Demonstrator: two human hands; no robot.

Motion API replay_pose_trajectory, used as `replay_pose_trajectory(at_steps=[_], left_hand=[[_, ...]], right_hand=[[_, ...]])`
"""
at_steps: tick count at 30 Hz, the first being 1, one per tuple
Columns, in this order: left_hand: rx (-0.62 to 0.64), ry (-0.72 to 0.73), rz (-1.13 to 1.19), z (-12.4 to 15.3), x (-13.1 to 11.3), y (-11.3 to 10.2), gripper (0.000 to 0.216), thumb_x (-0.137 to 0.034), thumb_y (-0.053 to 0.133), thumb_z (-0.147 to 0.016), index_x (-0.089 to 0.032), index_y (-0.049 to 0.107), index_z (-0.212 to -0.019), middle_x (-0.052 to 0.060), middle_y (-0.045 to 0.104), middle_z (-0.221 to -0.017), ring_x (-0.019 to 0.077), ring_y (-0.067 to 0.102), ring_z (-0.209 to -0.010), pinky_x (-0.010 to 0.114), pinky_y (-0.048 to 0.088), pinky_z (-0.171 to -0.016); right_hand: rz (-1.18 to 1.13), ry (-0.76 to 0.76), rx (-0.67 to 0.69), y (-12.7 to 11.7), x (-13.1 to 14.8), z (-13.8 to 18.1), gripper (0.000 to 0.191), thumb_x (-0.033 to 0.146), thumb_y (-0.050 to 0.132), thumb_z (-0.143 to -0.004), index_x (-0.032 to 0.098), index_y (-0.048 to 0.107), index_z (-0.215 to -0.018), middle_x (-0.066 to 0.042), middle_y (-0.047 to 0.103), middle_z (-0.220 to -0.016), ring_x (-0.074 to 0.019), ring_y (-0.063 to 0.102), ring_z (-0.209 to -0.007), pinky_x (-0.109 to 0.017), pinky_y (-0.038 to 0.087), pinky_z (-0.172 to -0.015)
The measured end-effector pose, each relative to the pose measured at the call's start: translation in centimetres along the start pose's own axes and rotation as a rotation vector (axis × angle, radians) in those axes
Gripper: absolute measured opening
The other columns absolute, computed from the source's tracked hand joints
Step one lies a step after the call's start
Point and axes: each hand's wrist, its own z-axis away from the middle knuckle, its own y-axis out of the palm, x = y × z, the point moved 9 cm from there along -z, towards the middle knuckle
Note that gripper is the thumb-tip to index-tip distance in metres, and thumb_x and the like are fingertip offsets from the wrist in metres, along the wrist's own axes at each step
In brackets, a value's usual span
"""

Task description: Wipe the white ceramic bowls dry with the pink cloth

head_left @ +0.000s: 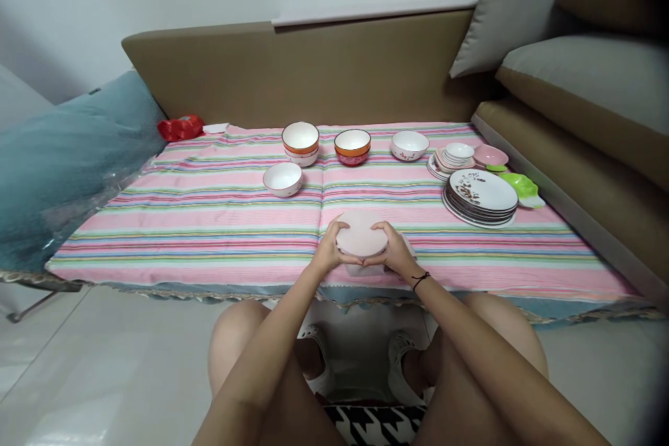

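A pale, round dish with a smooth, flat-looking face is held up at the near edge of the cloth. My left hand is closed round its left side. From the right, my right hand grips it too, and the fingers of both hands meet beneath. Whether it is one dish or more, I cannot tell. Below and behind my hands lies a whitish thing, mostly hidden. The nearest bowl beyond my hands is a small white bowl to the left.
Farther back on the striped cloth stand stacked white-and-orange bowls, orange-and-red bowls and a flowered bowl. To the right are stacked plates, small dishes and a green dish. A red package lies far left.
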Motion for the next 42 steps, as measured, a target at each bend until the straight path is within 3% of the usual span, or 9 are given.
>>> replay_pose_trajectory(at_steps=[6, 14, 20, 24, 27, 30, 34, 39, 42], left_hand=[[0.012, 0.023, -0.089, -0.1, -0.5, -0.1, 0.077, -0.046, 0.091, -0.044, -0.023, 0.050, -0.105, 0.015, 0.047, -0.136, 0.0340, 0.043, -0.131, 0.046, 0.039, -0.104], [0.032, 0.068, -0.025, -0.2, -1.1, -0.2, 0.066, -0.054, 0.088, -0.044, -0.022, 0.050, -0.088, 0.016, 0.043, -0.140, 0.0296, 0.042, -0.133, 0.042, 0.038, -0.106], [0.033, 0.037, -0.026, -0.3, -0.9, -0.3, 0.065, -0.051, 0.090, -0.044, -0.022, 0.051, -0.087, 0.015, 0.043, -0.141, 0.0309, 0.044, -0.132, 0.044, 0.038, -0.107], [0.028, -0.015, -0.024, -0.4, -0.6, -0.3, 0.077, -0.053, 0.090, -0.041, -0.022, 0.053, -0.101, 0.015, 0.047, -0.138, 0.0336, 0.043, -0.132, 0.047, 0.037, -0.107], [0.020, -0.084, -0.006, -0.3, 0.1, -0.2, 0.110, -0.053, 0.091, -0.038, -0.021, 0.042, -0.131, 0.017, 0.043, -0.142, 0.0360, 0.041, -0.134, 0.049, 0.034, -0.110], [0.014, -0.112, 0.035, -0.3, 0.7, -0.2, 0.138, -0.055, 0.090, -0.037, -0.019, 0.018, -0.148, 0.021, 0.032, -0.151, 0.0374, 0.034, -0.139, 0.049, 0.028, -0.114], [0.072, -0.093, 0.090, -0.3, 0.6, -0.1, 0.152, -0.061, 0.088, -0.038, -0.017, -0.002, -0.152, 0.026, 0.020, -0.156, 0.0381, 0.024, -0.144, 0.051, 0.021, -0.117], [0.232, -0.181, 0.053, 0.1, 1.2, -0.5, 0.148, -0.060, 0.087, -0.043, -0.013, -0.001, -0.154, 0.028, 0.009, -0.159, 0.0395, 0.014, -0.147, 0.053, 0.018, -0.118], [0.188, -0.237, 0.083, -0.1, 1.5, -1.5, 0.130, -0.060, 0.081, -0.055, -0.016, 0.009, -0.154, 0.024, 0.013, -0.160, 0.0360, 0.016, -0.147, 0.051, 0.018, -0.119]], right_hand=[[0.015, -0.010, -0.002, -0.2, 0.4, 0.0, 0.075, 0.062, 0.085, -0.046, 0.024, 0.042, -0.094, -0.002, 0.054, -0.099, -0.0246, 0.053, -0.091, -0.031, 0.042, -0.079], [0.046, -0.041, 0.024, -0.4, 1.0, -0.2, 0.070, 0.064, 0.085, -0.044, 0.023, 0.041, -0.082, -0.001, 0.050, -0.092, -0.0244, 0.052, -0.090, -0.032, 0.042, -0.081], [0.031, -0.008, 0.024, -0.3, 0.7, -0.1, 0.074, 0.060, 0.087, -0.043, 0.022, 0.051, -0.096, -0.005, 0.056, -0.106, -0.0288, 0.056, -0.099, -0.037, 0.045, -0.086], [-0.037, 0.025, -0.010, -0.3, 0.5, 0.1, 0.117, 0.058, 0.089, -0.040, 0.021, 0.036, -0.138, -0.014, 0.048, -0.137, -0.0349, 0.048, -0.124, -0.044, 0.042, -0.100], [-0.087, 0.042, -0.009, -0.3, 0.5, 0.1, 0.138, 0.056, 0.090, -0.041, 0.020, 0.016, -0.151, -0.018, 0.034, -0.151, -0.0370, 0.038, -0.135, -0.048, 0.037, -0.107], [-0.086, 0.066, 0.001, -0.4, 0.7, 0.1, 0.142, 0.054, 0.090, -0.044, 0.021, 0.007, -0.154, -0.019, 0.031, -0.153, -0.0384, 0.037, -0.136, -0.052, 0.037, -0.108], [-0.068, 0.092, 0.064, -0.1, 1.2, 0.1, 0.144, 0.052, 0.090, -0.047, 0.020, -0.002, -0.155, -0.021, 0.028, -0.154, -0.0371, 0.035, -0.139, -0.052, 0.034, -0.110], [-0.066, 0.053, 0.137, -0.1, 1.3, 0.3, 0.145, 0.054, 0.089, -0.049, 0.024, -0.007, -0.154, -0.020, 0.016, -0.159, -0.0349, 0.024, -0.145, -0.054, 0.027, -0.114], [-0.131, 0.053, 0.132, -0.9, 0.9, 0.1, 0.144, 0.062, 0.085, -0.050, 0.024, -0.006, -0.154, -0.019, 0.007, -0.161, -0.0328, 0.012, -0.149, -0.055, 0.018, -0.117]])
